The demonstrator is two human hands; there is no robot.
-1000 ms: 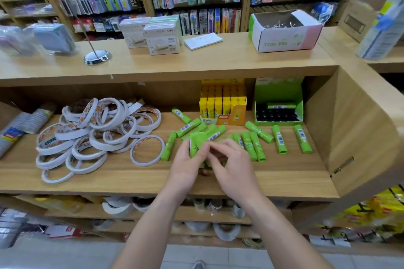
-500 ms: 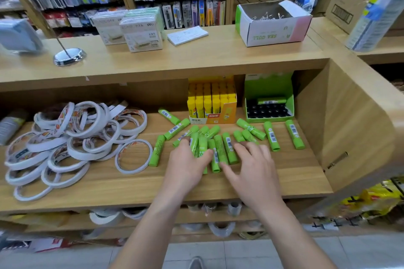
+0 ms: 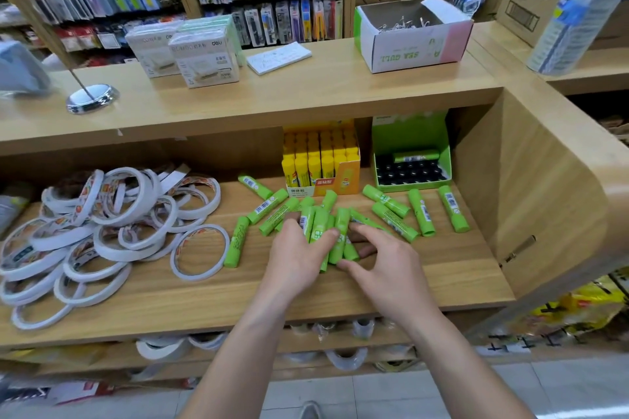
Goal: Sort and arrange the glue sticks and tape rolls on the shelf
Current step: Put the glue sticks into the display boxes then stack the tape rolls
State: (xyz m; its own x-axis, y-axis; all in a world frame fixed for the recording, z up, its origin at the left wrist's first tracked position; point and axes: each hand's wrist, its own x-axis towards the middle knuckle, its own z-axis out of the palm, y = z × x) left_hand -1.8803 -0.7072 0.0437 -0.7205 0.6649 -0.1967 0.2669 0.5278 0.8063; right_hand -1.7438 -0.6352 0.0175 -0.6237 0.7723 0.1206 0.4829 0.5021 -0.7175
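On the middle shelf: a person is working over loose stock at the front edge.
Step in hand: gathering, by my reading; scattered green glue sticks are being bunched at the shelf's centre.
Left hand: curling around several sticks, thumb pressing across them, fingers partly tucked beneath.
Right hand: reaching in with fingers spread, thumb and forefinger closing toward the bunch; whether it is actually gripping a stick, I cannot tell.
Stray sticks: four are lying apart to the right, others fanning left of the bunch.
Green display box: standing at the back right, one stick lying across its dark slots.
Yellow glue box: sitting beside it, apparently full.
Tape rolls: sprawling in a loose heap at the left, not yet sorted.
Next move: likely calling for a firm two-handed hold on the bunch, then seating sticks upright in the green box's slots.
Hard to make out: the count in the bunch, the labels' print, and the far left, which is blurring out.
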